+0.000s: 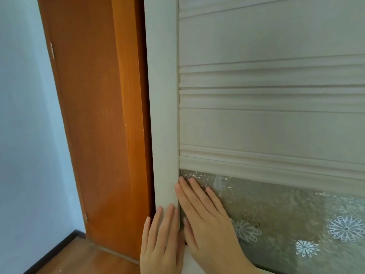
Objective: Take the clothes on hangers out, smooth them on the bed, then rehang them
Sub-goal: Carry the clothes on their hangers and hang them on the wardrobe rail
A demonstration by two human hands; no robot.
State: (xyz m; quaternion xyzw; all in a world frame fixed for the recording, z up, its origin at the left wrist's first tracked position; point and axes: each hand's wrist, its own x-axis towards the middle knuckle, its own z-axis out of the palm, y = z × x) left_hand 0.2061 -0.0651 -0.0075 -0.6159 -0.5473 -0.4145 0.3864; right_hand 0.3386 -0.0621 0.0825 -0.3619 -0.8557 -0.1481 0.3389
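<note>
Pressing flat on a white door: both hands, fingers straight and close together, neither gripping anything. The left hand [161,240] lies palm-down on the door's upright frame [164,115], fingertips pointing up. The right hand [207,220] is just beside it, to its right and a little higher, flat on the frosted glass [296,204]. The inner edges of the two hands almost touch where frame meets glass. The right fingertips reach the glass's upper left corner, just under the moulding.

Clothes and hangers not visible, so cannot tell where they are relative to either hand. The shut white door fills everything ahead of the hands and blocks the view.

Above the right hand are ribbed white panels [276,125], stacked in horizontal bands. Right of the right hand, white flower prints [345,228] on the glass. Some scuffed, flaky patches near the right fingertips.

Left of the left hand, touching the frame, is an orange wooden door [94,115] with two small hinges [85,218] on its far edge. Further left is a pale blue wall [23,135]. Below it, a dark skirting [53,252] runs along the wood floor [83,258].
</note>
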